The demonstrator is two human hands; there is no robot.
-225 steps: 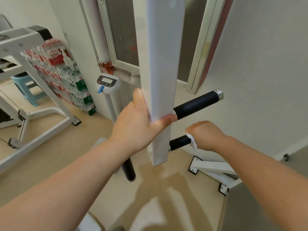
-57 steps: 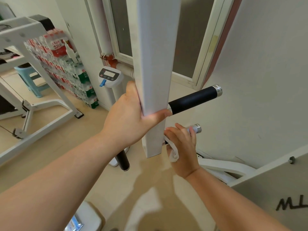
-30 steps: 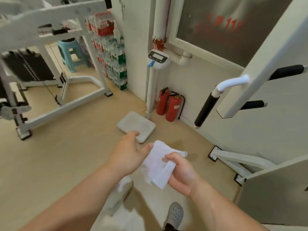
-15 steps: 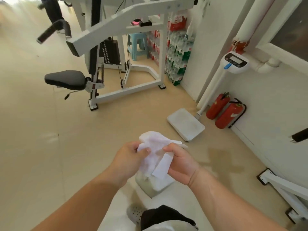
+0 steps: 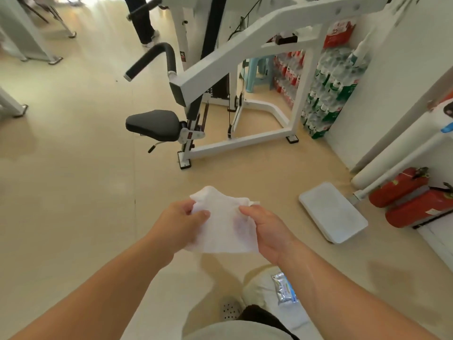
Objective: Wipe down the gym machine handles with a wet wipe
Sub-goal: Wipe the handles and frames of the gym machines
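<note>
Wet wipe held spread between both hands, clear of all equipment.

The left hand pinches the wipe's left edge between thumb and curled fingers, and the right hand grips the right edge likewise. The sheet hangs open over the floor, touching nothing else. Judged purpose: unfolding it to present a fresh face (a faint greyish mark shows near its centre). The black curved handle on the white machine ahead, above the seat, stands well apart and is the probable next surface.

The floor bears a gym machine, white platform, seemingly two extinguishers.
</note>
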